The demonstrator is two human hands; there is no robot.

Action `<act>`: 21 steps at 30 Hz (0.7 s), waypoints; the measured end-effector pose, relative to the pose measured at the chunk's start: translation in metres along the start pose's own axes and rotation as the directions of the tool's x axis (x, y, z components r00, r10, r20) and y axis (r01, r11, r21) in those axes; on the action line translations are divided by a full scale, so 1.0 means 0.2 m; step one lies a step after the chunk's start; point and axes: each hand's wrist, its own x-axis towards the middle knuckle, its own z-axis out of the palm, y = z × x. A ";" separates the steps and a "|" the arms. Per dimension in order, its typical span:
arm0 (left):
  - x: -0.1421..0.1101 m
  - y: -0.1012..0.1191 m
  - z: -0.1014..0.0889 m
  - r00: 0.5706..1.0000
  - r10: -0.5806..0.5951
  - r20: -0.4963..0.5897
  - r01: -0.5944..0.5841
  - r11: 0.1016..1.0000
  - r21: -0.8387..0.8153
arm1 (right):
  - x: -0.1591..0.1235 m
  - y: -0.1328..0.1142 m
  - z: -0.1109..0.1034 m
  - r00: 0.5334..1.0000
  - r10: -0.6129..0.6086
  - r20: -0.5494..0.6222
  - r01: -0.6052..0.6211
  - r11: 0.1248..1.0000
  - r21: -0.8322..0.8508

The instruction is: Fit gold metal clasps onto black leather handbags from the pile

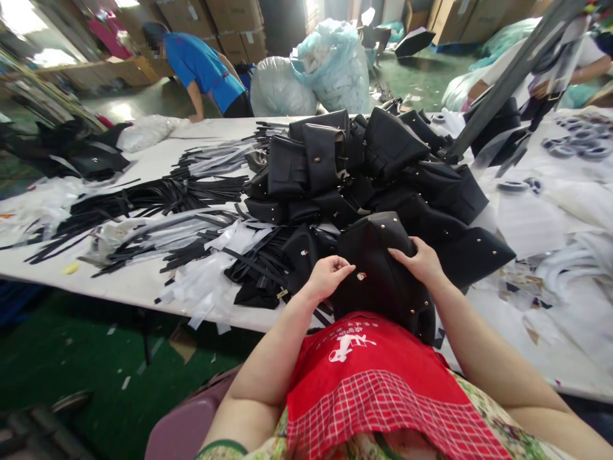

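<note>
A black leather-like bag (376, 246) with small gold studs rests at the table's front edge, against the red apron. My right hand (424, 263) grips its right side, the thumb pressed on the near panel and the other fingers out of sight behind it. At the bag's left side is my left hand (330, 278), its thumb and forefinger pinched together close to a small shiny metal clasp (361, 276) on the panel. Whatever sits in that pinch is too small to make out. Behind both hands lies a heap of similar black bags (330, 160).
Bundles of black straps (163, 195) and white strips (205, 281) cover the table's left part. White rings and sheets (579, 137) lie at right. A slanted metal pole (502, 83) rises there. A person in blue (205, 70) leans across the far side, near large plastic sacks (330, 67).
</note>
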 end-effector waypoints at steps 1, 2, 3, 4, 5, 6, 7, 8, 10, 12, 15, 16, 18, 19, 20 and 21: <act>0.00 -0.01 -0.02 1.000 0.000 -0.028 0.000 1.000 -0.003 | 0.00 0.00 0.01 1.000 -0.007 -0.002 0.007 1.000 -0.004; 0.00 -0.01 -0.03 0.999 0.007 -0.040 -0.006 1.000 0.017 | 0.01 0.00 0.01 1.000 -0.010 0.002 0.010 1.000 -0.005; 0.01 -0.02 -0.04 0.999 0.021 -0.034 -0.019 0.998 0.061 | 0.01 -0.01 0.01 1.000 -0.009 0.014 0.009 1.000 -0.004; 0.01 -0.02 -0.04 0.999 0.042 -0.015 -0.040 0.991 0.128 | 0.01 -0.02 0.02 1.000 -0.006 0.029 0.006 1.000 -0.003; 0.02 -0.02 -0.03 0.997 0.071 0.014 -0.072 0.975 0.209 | 0.01 -0.02 0.02 0.999 -0.005 0.042 0.005 1.000 -0.005; 0.02 -0.01 -0.02 0.993 0.105 0.049 -0.114 0.949 0.294 | 0.01 -0.03 0.02 0.999 -0.007 0.050 0.007 1.000 -0.008; 0.03 -0.01 -0.01 0.986 0.140 0.087 -0.163 0.911 0.379 | 0.01 -0.04 0.03 0.998 -0.011 0.054 0.011 1.000 -0.011; 0.04 -0.01 0.00 0.977 0.169 0.131 -0.210 0.867 0.452 | 0.01 -0.04 0.03 0.998 -0.017 0.054 0.018 1.000 -0.014; 0.06 0.00 0.03 0.957 0.196 0.213 -0.282 0.797 0.533 | 0.00 -0.05 0.04 0.998 -0.027 0.050 0.027 1.000 -0.014; 0.08 0.01 0.05 0.946 0.189 0.263 -0.309 0.773 0.554 | 0.00 -0.05 0.05 0.998 -0.026 0.051 0.027 0.999 -0.018; 0.10 0.02 0.05 0.940 0.175 0.294 -0.313 0.788 0.531 | -0.01 -0.03 0.06 0.999 -0.025 0.048 0.026 0.999 -0.029; 0.10 0.02 0.05 0.938 0.173 0.302 -0.314 0.795 0.519 | 0.00 -0.02 0.06 0.999 -0.026 0.043 0.028 0.999 -0.033; 0.10 0.01 0.04 0.934 0.170 0.314 -0.312 0.815 0.488 | 0.00 -0.01 0.06 0.999 -0.025 0.029 0.026 0.999 -0.041; 0.10 0.01 0.04 0.935 0.155 0.319 -0.292 0.846 0.445 | 0.01 0.00 0.05 1.000 -0.020 0.018 0.021 0.999 -0.045; 0.10 0.00 0.03 0.937 0.130 0.323 -0.253 0.891 0.377 | 0.01 0.00 0.05 1.000 -0.013 0.007 0.014 0.999 -0.044; 0.09 -0.01 0.03 0.942 0.098 0.321 -0.194 0.940 0.282 | 0.02 0.00 0.05 1.000 -0.005 -0.005 0.005 0.999 -0.038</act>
